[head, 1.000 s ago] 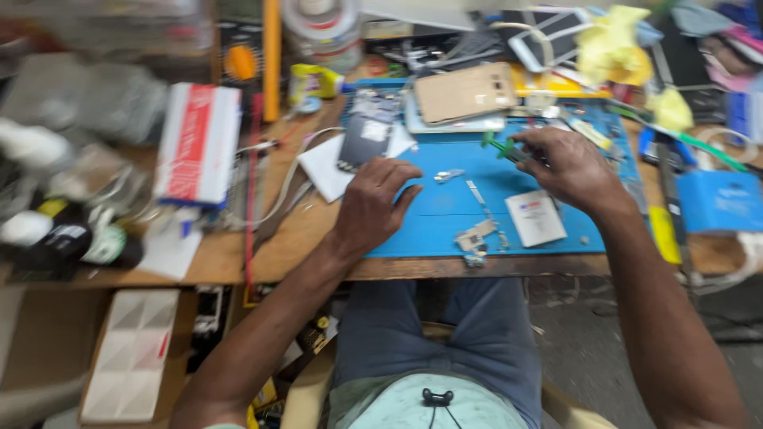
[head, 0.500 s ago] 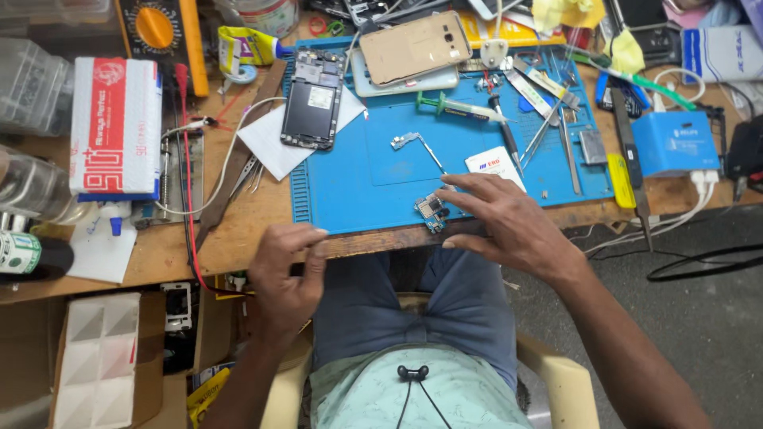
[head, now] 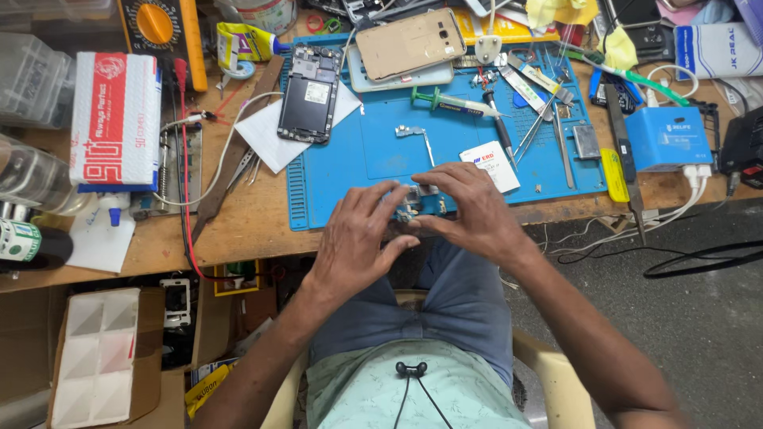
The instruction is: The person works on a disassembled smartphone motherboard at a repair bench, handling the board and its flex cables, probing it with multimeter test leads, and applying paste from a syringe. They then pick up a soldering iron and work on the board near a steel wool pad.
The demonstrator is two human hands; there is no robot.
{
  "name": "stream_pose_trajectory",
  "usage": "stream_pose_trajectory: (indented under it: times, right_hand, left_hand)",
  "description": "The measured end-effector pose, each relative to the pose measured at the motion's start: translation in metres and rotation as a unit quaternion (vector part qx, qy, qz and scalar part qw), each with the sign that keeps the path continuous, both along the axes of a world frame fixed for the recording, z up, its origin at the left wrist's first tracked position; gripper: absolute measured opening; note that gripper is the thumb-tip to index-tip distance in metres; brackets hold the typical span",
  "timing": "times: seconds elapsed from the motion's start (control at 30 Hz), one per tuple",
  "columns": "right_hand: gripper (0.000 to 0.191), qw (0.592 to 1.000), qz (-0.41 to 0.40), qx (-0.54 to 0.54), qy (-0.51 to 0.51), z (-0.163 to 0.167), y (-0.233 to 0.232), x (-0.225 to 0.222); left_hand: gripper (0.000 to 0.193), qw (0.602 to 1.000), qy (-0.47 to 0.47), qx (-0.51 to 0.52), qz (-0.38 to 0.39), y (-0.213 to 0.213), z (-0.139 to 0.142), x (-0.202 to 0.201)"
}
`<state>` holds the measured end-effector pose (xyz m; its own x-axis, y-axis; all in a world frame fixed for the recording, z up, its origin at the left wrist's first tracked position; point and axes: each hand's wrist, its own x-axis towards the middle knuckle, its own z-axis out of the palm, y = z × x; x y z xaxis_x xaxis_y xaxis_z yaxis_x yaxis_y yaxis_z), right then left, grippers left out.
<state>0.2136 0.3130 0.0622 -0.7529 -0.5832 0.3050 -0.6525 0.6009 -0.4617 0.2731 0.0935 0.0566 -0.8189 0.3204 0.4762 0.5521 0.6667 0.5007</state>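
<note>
**A:** ok so what containers are on this bench? Mostly I see a white compartment tray (head: 99, 357) sitting in a cardboard box low on the left, under the wooden bench (head: 238, 226). Its cells look bare from here.

**B:** yeah, plus a clear plastic bottle (head: 28, 179) lying at the left edge, can't tell what's in it. There's a white and red box (head: 115, 119) shut up top left too. The blue box (head: 668, 137) on the right is closed as well, cables coming out of it.

**A:** and the hands?

**B:** both meet at the near edge of the blue work mat (head: 373, 151). A small metal phone part (head: 411, 205) sits right between them. The left hand (head: 358, 238) has its fingers spread wide, thumb tip close to the part from below. The right hand (head: 469, 210) curls over it from the right, fingertips pinching it.

**A:** so the part is off the mat?

**B:** honestly can't tell, fingers cover most of it. The opened phone (head: 308, 94) lies well apart, up on a white sheet.
</note>
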Motion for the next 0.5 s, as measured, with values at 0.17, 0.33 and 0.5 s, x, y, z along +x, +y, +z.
stream_pose_trajectory:
  times: [0.17, 0.33, 0.5]
  right_hand:
    - [0.062, 0.998, -0.033, -0.052, 0.03, -0.001, -0.004, 0.016]
    - [0.05, 0.978, -0.109, -0.175, 0.018, 0.001, 0.033, 0.042]
    - [0.016, 0.906, -0.215, -0.366, -0.016, -0.037, 0.095, 0.075]
  left_hand:
    - [0.066, 1.0, -0.017, -0.022, 0.008, 0.0, -0.002, -0.011]
    - [0.061, 0.999, -0.033, -0.008, -0.009, -0.007, -0.011, -0.013]
    - [0.06, 1.0, -0.027, -0.008, -0.004, -0.002, -0.013, -0.02]
